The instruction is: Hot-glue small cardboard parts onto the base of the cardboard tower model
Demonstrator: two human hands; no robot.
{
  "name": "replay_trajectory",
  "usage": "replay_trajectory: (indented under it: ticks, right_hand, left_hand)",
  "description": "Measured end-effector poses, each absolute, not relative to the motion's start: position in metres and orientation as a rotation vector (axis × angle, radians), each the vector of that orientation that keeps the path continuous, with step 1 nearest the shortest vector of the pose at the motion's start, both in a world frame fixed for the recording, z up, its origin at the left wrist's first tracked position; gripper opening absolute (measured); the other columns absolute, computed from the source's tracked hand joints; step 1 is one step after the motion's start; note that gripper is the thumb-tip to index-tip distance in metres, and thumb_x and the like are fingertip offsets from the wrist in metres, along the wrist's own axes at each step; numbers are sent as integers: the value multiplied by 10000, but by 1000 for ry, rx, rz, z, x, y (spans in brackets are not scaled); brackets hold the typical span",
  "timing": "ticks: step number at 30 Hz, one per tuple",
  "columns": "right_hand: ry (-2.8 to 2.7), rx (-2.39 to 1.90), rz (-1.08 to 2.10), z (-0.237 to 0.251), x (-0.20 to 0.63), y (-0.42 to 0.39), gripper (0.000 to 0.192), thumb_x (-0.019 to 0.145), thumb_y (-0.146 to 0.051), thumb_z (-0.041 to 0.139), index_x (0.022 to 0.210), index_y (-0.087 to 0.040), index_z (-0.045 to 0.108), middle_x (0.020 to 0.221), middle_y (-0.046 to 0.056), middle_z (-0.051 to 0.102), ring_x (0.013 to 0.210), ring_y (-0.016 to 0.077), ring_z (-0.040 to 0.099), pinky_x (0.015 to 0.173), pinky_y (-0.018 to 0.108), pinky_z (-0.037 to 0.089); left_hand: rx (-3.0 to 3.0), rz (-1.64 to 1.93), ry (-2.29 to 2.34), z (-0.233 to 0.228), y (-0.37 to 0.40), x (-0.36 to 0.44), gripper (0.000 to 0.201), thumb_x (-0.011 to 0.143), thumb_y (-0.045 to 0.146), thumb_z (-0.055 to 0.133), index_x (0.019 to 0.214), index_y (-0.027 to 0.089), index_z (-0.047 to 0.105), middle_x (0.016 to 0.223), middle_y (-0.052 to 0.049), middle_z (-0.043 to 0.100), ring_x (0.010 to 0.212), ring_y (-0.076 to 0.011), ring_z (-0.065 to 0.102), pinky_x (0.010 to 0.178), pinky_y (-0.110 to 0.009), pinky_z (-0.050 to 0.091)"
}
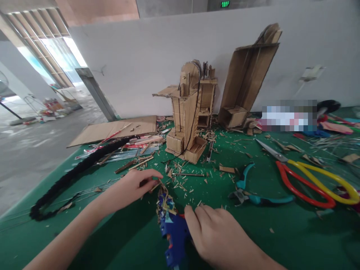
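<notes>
Right hand [222,232] curled around the blue glue gun [174,234], fingers wrapped over its body, nozzle end pointing away toward the left hand; gun's front crusted with scraps and dried glue, blue plastic showing below. Left hand [135,185] just beyond and to the left of the gun's tip, fingers pinched together on a small cardboard sliver [155,186], nearly closed, thumb on top. Both resting low over the green table [281,240].

Scattered ahead of both hands: cardboard shavings [185,183] and thin sticks. To the right of the right hand, teal-handled pliers [247,193] lying flat, and further right large scissors [306,178] with one red and one yellow handle, blades aimed away. Left of the left hand, a long black braided cord [75,170] curving along the table's edge, with clear strips and red-marked sticks beside it. Straight beyond the hands, a cardboard model [188,112] standing upright with a black wire down its front; behind it to the right, a taller cardboard piece [247,78] leaning on the grey wall. Far left of that, a flat cardboard sheet [112,129] lying on the table
</notes>
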State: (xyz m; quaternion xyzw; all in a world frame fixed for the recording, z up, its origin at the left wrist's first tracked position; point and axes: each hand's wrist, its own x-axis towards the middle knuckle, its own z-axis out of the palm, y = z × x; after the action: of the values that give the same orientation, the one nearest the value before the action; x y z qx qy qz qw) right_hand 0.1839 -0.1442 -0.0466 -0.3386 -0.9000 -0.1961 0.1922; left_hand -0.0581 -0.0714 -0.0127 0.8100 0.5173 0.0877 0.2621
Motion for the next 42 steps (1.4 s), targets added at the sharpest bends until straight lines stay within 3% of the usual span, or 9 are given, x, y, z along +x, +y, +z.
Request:
replay_trajectory:
  ticks: [15,26,35,42]
  right_hand:
    - [-2568,-943,-615,-44,189,-155,237,718,-35,451,904,-88,588,576,29,562,479,140,512,400,275,214]
    - [-2586,-916,-597,-46,192,-157,276,821,-41,294,881,-109,556,575,35,560,454,137,500,408,270,244]
    - [-2602,-951,-541,-45,192,-161,284,826,-32,271,817,-128,538,556,25,532,434,123,467,404,256,245]
    - [-2621,-958,-532,-46,195,-163,255,850,-54,279,870,-126,523,590,32,554,454,119,481,413,244,268]
  left_hand:
    - [2287,376,1281,-20,-77,-54,220,881,259,413,999,241,598,750,37,646,541,-71,528,490,-168,390]
    - [2381,409,1208,-21,-78,-55,213,890,245,407,967,226,605,729,27,642,571,-77,525,547,-201,374]
    - [2379,423,1203,-21,-79,-55,225,888,261,407,953,207,617,734,7,644,590,-93,529,562,-225,376]
    - [2388,408,1190,-21,-79,-55,228,892,254,399,959,205,611,733,7,646,590,-97,531,571,-226,377]
